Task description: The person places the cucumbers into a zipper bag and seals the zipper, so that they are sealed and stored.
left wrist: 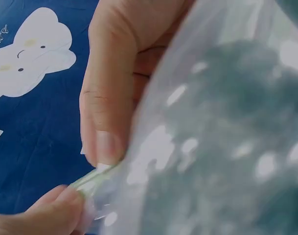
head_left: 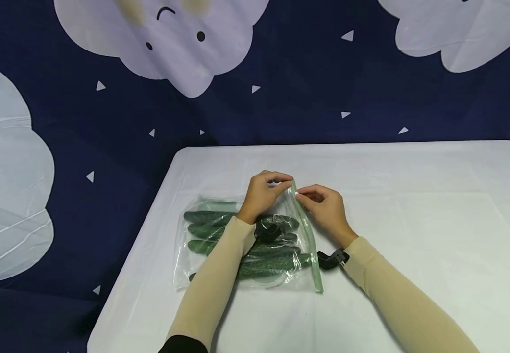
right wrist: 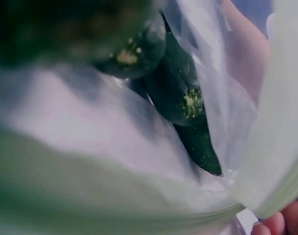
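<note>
A clear zip-top bag (head_left: 181,267) lies flat on the table, its green zip strip (head_left: 313,250) running along the right side. Several dark green cucumbers (head_left: 263,267) lie side by side within it. At the strip's far end my left hand (head_left: 261,193) pinches the bag's corner between thumb and fingers. Just right of it, my right hand (head_left: 328,208) pinches the same strip. In the left wrist view, the left thumb (left wrist: 107,112) presses on the strip close to the right fingertips (left wrist: 56,210). The right wrist view looks between the parted edges at cucumber ends (right wrist: 180,98).
A white cloth covers the table (head_left: 431,235), which has rounded far corners. Behind it hangs a dark blue backdrop (head_left: 299,63) with white clouds and small triangles. Black straps with devices (head_left: 333,259) sit on both wrists, over beige sleeves.
</note>
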A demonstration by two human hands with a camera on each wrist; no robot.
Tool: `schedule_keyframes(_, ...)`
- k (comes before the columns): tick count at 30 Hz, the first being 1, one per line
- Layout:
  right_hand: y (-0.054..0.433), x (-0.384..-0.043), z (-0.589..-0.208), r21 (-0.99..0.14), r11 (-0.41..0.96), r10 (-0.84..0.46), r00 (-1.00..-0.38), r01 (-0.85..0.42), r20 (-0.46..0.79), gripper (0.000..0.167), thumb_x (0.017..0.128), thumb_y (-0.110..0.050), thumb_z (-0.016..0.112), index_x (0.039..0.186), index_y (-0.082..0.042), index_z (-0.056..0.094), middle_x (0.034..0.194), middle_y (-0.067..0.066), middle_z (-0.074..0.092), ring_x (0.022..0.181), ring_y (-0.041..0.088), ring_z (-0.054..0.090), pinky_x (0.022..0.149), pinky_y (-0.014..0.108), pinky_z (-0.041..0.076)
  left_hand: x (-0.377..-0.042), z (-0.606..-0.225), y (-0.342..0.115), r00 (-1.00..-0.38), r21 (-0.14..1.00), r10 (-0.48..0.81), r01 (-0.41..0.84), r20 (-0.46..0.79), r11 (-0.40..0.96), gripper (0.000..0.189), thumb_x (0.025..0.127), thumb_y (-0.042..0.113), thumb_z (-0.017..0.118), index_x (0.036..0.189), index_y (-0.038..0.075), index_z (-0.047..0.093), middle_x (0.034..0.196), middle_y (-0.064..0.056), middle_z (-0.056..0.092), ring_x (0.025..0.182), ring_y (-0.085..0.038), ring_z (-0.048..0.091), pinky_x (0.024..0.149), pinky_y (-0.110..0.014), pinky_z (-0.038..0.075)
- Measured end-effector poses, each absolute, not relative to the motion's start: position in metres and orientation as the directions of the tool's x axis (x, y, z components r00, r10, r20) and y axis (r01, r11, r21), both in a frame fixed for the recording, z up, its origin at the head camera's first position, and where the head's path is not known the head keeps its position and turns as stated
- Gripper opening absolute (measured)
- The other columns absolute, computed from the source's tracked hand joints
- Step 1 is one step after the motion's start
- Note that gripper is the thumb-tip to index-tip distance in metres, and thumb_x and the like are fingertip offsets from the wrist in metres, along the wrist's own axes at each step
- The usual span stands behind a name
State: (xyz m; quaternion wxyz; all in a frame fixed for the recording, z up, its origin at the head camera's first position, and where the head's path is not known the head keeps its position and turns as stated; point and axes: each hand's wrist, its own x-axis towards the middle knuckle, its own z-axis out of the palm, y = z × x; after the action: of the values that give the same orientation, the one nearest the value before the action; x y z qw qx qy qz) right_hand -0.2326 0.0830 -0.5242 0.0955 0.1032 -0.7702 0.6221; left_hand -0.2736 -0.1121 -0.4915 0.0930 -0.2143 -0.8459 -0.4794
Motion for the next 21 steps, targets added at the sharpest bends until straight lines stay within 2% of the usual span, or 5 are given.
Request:
schedule_keyframes(4, 0.082, -0.226, -0.525, -0.911, 0.270, -0.067, -0.950, -0.311, 0.304, 0.013, 0.089, -0.021, 0.081, 0.099, -0.012, 0.081, 0.089, 0.002, 0.076, 0.078, 0.013, 0.070, 0.070, 0.022, 0.054, -0.276, -0.493, -0.119, -0.903, 0.790, 0.185, 0.429, 0.388, 0.437, 0.016, 0.093, 0.022, 0.076, 0.107, 0.016, 0.082, 0.103, 0.002, 0.073, 0.097, -0.011, 0.062, 0.091, -0.029, 0.051)
schedule_keyframes(7, 0.085, -0.216, -0.528, -0.884, 0.315, -0.091, -0.938, -0.345, 0.333, 0.010, 0.088, -0.020, 0.082, 0.096, -0.013, 0.081, 0.086, 0.000, 0.076, 0.075, 0.014, 0.070, 0.068, 0.022, 0.054, -0.277, -0.493, -0.119, -0.907, 0.796, 0.160, 0.420, 0.391, 0.437, 0.017, 0.093, 0.022, 0.076, 0.107, 0.015, 0.082, 0.102, 0.002, 0.075, 0.097, -0.011, 0.062, 0.091, -0.028, 0.051)
schedule_keyframes(14, 0.099, -0.174, -0.533, -0.787, 0.462, -0.130, -0.909, -0.410, 0.397, 0.007, 0.087, -0.018, 0.083, 0.094, -0.018, 0.081, 0.078, -0.011, 0.073, 0.064, 0.007, 0.063, 0.059, 0.020, 0.048, -0.276, -0.493, -0.116, -0.908, 0.800, 0.197, 0.420, 0.371, 0.429, 0.018, 0.095, 0.024, 0.074, 0.109, 0.015, 0.081, 0.102, 0.003, 0.075, 0.093, -0.011, 0.062, 0.088, -0.026, 0.052)
schedule_keyframes(21, 0.107, -0.123, -0.536, -0.827, 0.454, -0.078, -0.940, -0.331, 0.333, 0.009, 0.086, -0.015, 0.084, 0.093, -0.018, 0.081, 0.075, -0.012, 0.072, 0.059, 0.008, 0.062, 0.054, 0.019, 0.047, -0.275, -0.494, -0.118, -0.891, 0.787, 0.241, 0.454, 0.385, 0.418, 0.020, 0.096, 0.027, 0.073, 0.112, 0.016, 0.080, 0.101, 0.003, 0.072, 0.091, -0.012, 0.061, 0.084, -0.026, 0.051)
